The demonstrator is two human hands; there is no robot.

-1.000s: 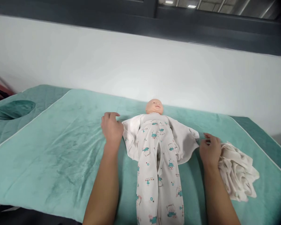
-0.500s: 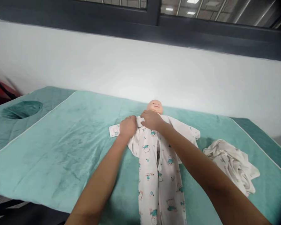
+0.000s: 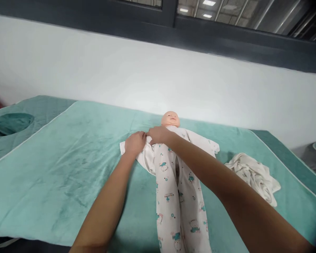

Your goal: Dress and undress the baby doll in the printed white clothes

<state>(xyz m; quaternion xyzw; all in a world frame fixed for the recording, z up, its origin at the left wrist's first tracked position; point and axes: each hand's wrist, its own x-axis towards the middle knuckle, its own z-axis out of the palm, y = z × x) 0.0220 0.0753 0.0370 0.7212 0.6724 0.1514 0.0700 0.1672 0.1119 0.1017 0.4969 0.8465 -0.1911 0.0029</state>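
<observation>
A baby doll [image 3: 170, 118] lies on its back with its head toward the wall. It has on a white baby shirt [image 3: 198, 140] and white printed baby pants [image 3: 167, 196], whose legs stretch toward me. My left hand [image 3: 135, 143] is closed on the shirt's sleeve at the left, and the cuff shows just beyond it. Right beside it, my right hand [image 3: 158, 135] grips the shirt near the shoulder on that same side, the forearm crossing over the doll's body. Fingertips of both hands are partly hidden. The other sleeve lies spread out to the right.
A crumpled white cloth [image 3: 255, 175] lies to the right, partly behind my right forearm. A green cover [image 3: 68, 158] spreads over the bed, which has a round hole [image 3: 10, 123] at the left end. A white wall [image 3: 147, 73] and dark window frame [image 3: 121, 26] stand behind.
My hands came in from either side of the doll and took hold of the shirt on the left. My right hand then slid left along the shoulder, away from the neck.
</observation>
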